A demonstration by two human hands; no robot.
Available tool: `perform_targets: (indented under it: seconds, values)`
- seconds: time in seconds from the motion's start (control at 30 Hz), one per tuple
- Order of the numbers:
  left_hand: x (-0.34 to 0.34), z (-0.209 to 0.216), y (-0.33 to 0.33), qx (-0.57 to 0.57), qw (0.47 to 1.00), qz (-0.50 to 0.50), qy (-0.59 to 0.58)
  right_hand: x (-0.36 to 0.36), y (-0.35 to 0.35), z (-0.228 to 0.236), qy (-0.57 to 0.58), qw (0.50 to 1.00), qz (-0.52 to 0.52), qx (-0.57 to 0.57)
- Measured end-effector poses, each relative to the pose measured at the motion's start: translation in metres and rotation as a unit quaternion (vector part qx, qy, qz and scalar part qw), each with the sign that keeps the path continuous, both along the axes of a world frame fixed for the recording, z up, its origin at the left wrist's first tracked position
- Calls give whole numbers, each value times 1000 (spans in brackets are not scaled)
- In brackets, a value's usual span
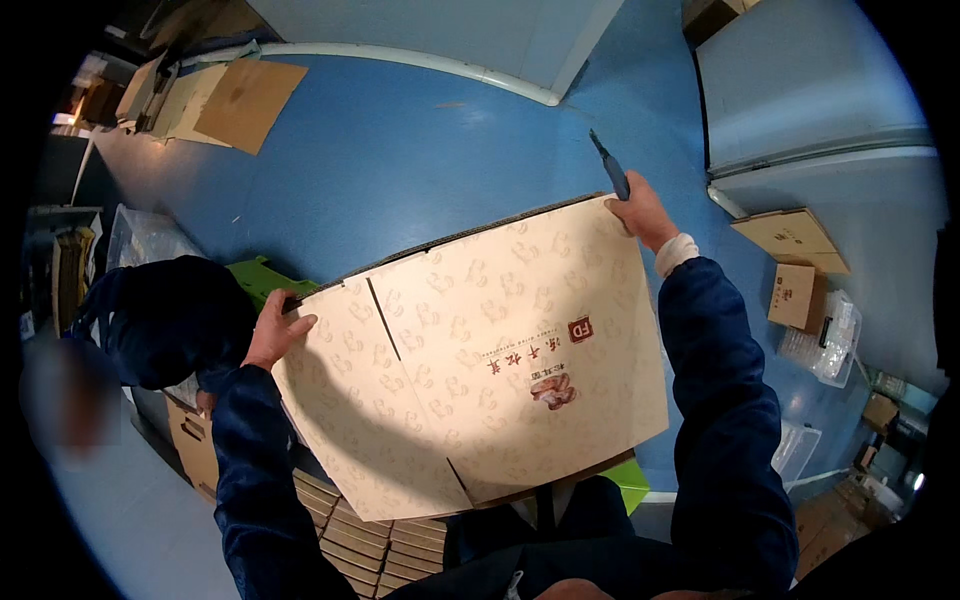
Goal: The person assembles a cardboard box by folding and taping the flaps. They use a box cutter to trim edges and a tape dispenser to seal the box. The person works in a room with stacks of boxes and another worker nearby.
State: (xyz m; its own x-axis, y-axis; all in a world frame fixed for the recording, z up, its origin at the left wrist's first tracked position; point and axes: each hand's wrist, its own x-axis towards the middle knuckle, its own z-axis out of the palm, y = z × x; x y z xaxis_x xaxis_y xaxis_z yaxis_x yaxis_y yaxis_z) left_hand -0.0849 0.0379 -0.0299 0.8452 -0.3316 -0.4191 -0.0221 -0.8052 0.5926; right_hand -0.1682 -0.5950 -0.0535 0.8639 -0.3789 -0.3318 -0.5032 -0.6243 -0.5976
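Observation:
A large cream flattened carton [500, 330], patterned with pale brown motifs and bearing a dark red mark and print upside down to me, lies in front of my body. It has slots along one fold line, and its far edge shows dark layered cardboard. My left hand [275, 335] grips the carton's left far corner, thumb on top. At the right far corner, my right hand [645, 212] is closed around a slim blue-grey-handled tool [612, 170] with a dark narrow tip pointing away from me. The thumb of that hand rests at the carton's edge. What kind of tool it is, I cannot tell.
Beneath the carton, green supports [262, 280] peek out. A co-worker in dark clothing [175, 320] is close on my left. Several stacked brown cartons [385, 545] sit below. Flat cardboard [250, 105] lies far left; small boxes [797, 297] and a clear bin [830, 345] stand right.

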Motion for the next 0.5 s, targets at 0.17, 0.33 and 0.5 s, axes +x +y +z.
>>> perform_targets:
  seconds: [0.17,0.33,0.5]
  values:
    - [-4,5,13,44,999,-9,-23,1,8,3,5,1000,17,-15]
    - [-8,-7,22,28,997,-45,-56,-3,-2,-15,-15,999,31,2]
    - [2,-4,10,44,992,-85,-78,2,-7,-10,44,996,11,72]
